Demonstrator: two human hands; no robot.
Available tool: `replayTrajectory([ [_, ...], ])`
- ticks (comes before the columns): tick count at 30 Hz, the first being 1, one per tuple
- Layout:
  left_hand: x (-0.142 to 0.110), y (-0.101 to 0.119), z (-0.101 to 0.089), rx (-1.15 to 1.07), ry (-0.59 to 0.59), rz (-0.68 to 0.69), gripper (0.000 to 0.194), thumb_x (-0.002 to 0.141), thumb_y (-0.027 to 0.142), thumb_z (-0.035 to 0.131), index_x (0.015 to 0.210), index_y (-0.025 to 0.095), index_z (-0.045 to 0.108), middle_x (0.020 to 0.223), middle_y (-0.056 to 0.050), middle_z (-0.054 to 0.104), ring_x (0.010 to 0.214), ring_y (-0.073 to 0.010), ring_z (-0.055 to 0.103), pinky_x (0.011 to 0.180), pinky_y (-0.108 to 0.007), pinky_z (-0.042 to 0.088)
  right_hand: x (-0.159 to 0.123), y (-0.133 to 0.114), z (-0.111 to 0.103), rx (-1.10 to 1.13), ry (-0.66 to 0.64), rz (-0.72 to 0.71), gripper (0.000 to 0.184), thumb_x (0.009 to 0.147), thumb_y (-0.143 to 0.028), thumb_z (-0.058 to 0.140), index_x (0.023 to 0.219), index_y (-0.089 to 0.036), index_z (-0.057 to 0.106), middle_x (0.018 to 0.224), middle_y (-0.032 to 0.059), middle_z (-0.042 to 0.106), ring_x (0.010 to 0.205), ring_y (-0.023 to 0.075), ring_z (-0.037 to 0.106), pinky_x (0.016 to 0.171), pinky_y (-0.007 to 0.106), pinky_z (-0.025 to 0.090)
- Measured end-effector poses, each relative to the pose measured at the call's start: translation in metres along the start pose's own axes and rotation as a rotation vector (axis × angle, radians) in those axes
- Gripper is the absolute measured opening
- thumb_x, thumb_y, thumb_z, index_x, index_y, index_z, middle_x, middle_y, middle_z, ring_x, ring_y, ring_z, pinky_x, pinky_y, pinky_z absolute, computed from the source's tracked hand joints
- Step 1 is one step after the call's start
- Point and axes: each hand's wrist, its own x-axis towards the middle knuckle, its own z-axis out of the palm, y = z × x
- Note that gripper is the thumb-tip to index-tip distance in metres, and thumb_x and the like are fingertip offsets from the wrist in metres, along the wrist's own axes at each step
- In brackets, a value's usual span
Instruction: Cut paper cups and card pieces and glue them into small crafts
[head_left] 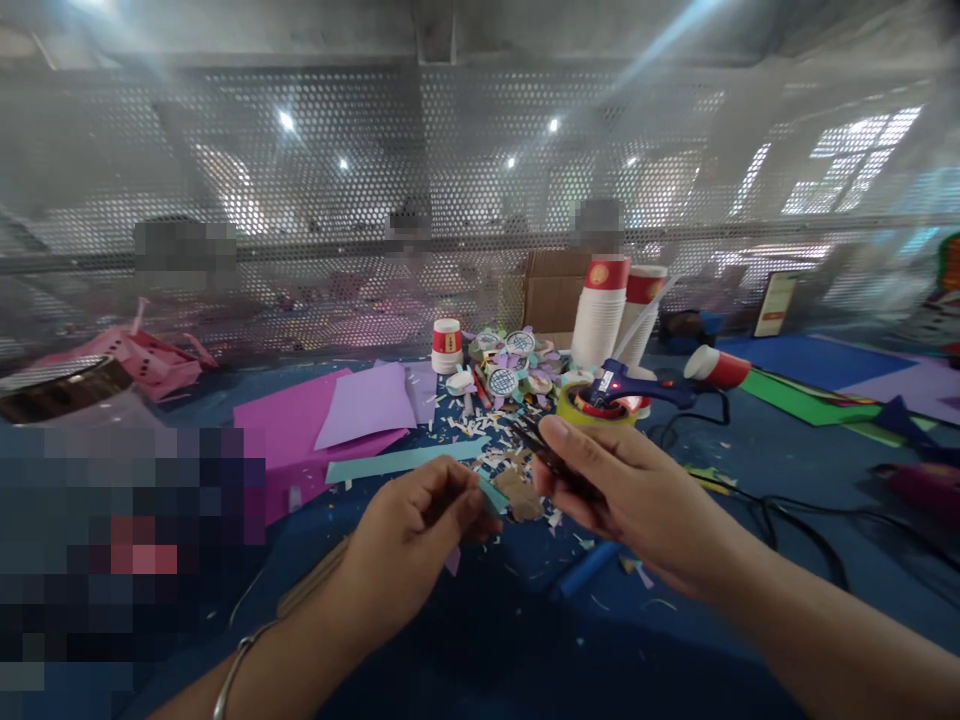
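My left hand [420, 530] pinches a small teal paper piece [492, 494] between thumb and fingertips. A wrist bracelet [231, 675] shows on that arm. In my right hand [615, 480] is a dark pair of scissors [553, 458], its blades pointing up and left over the table; the handles are mostly hidden in my fingers. A gap separates the two hands. Just beyond them lies a teal paper strip [405, 460] beside scattered paper scraps [465, 436]. A torn brown piece [520, 496] rests between the hands.
A blue glue gun [649, 386] lies across a yellow tape roll [576, 410], its black cable [802, 510] trailing right. Cup stacks [600, 315] stand behind, near a pile of small paper crafts [510, 375]. Purple paper [371, 408] lies left; a tipped cup [720, 367] lies right.
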Motion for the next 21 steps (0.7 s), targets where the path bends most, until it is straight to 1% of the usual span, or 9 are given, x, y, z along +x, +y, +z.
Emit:
replayTrajectory([
  [3,0.0,0.005,0.0,-0.083,0.006,0.006,0.017,0.09,0.035,0.055,0.084,0.019,0.059,0.075,-0.002,0.069,0.071,-0.0153,0.07,0.067,-0.026,0.056,0.009,0.004,-0.008,-0.169,0.019,-0.021,0.053,0.092,-0.062,0.044,0.07,-0.017,0.06,0.046,-0.0047,0.043,0.04,0.0069,0.03,0.039,0.023,0.018],
  [6,-0.003,0.011,0.001,-0.123,-0.001,0.003,0.016,0.09,0.033,0.055,0.082,0.019,0.058,0.071,-0.001,0.068,0.068,-0.0138,0.069,0.064,-0.024,0.056,0.014,0.008,-0.016,-0.318,0.02,-0.053,0.052,0.094,-0.062,0.039,0.073,-0.019,0.059,0.047,-0.0053,0.042,0.041,0.0081,0.032,0.042,0.024,0.023],
  [8,-0.005,0.013,0.001,-0.117,0.005,0.005,0.017,0.09,0.032,0.055,0.08,0.019,0.058,0.069,0.0,0.067,0.064,-0.0128,0.068,0.061,-0.022,0.055,0.016,0.01,-0.023,-0.521,0.004,-0.103,0.052,0.095,-0.06,0.038,0.069,-0.019,0.055,0.05,-0.0041,0.042,0.045,0.0099,0.037,0.045,0.026,0.026],
  [10,-0.007,0.014,0.002,-0.076,0.016,0.009,0.016,0.09,0.03,0.054,0.08,0.019,0.058,0.067,0.001,0.066,0.061,-0.0121,0.067,0.058,-0.021,0.054,0.018,0.013,-0.029,-0.81,0.011,-0.158,0.051,0.093,-0.059,0.045,0.06,-0.02,0.047,0.052,-0.0027,0.042,0.049,0.0114,0.04,0.048,0.028,0.026],
  [11,-0.008,0.014,0.002,-0.045,0.024,0.009,0.015,0.09,0.029,0.054,0.08,0.019,0.058,0.067,0.001,0.066,0.061,-0.012,0.067,0.057,-0.021,0.054,0.02,0.015,-0.032,-0.919,0.016,-0.163,0.051,0.091,-0.058,0.048,0.059,-0.02,0.045,0.053,-0.0021,0.043,0.05,0.012,0.041,0.049,0.029,0.025],
  [13,-0.009,0.014,0.003,0.011,0.027,0.009,0.013,0.09,0.028,0.054,0.082,0.019,0.059,0.067,0.001,0.065,0.061,-0.0121,0.067,0.056,-0.021,0.054,0.022,0.017,-0.035,-1.018,-0.004,-0.139,0.049,0.09,-0.058,0.051,0.059,-0.02,0.046,0.055,-0.001,0.047,0.052,0.0129,0.044,0.049,0.029,0.026],
  [16,-0.011,0.013,0.004,0.029,0.017,-0.011,0.011,0.088,0.029,0.055,0.085,0.019,0.06,0.069,0.001,0.065,0.061,-0.0132,0.067,0.056,-0.023,0.054,0.022,0.016,-0.032,-0.958,-0.035,-0.117,0.048,0.09,-0.059,0.05,0.063,-0.019,0.053,0.058,-0.0005,0.051,0.054,0.0133,0.046,0.05,0.029,0.028],
  [18,-0.013,0.012,0.005,0.024,0.01,-0.013,0.012,0.088,0.029,0.055,0.087,0.019,0.061,0.07,0.001,0.065,0.063,-0.0142,0.067,0.058,-0.025,0.054,0.018,0.013,-0.024,-0.802,-0.072,-0.133,0.045,0.089,-0.059,0.052,0.069,-0.018,0.058,0.061,-0.0004,0.052,0.057,0.0131,0.046,0.052,0.027,0.03],
  [21,-0.014,0.011,0.006,0.069,0.012,0.046,0.013,0.089,0.03,0.055,0.088,0.02,0.062,0.072,0.0,0.067,0.067,-0.0148,0.065,0.062,-0.027,0.053,0.01,0.009,-0.01,-0.519,-0.156,-0.149,0.034,0.086,-0.052,0.06,0.079,-0.019,0.059,0.065,-0.0018,0.052,0.059,0.0121,0.045,0.052,0.025,0.032],
])
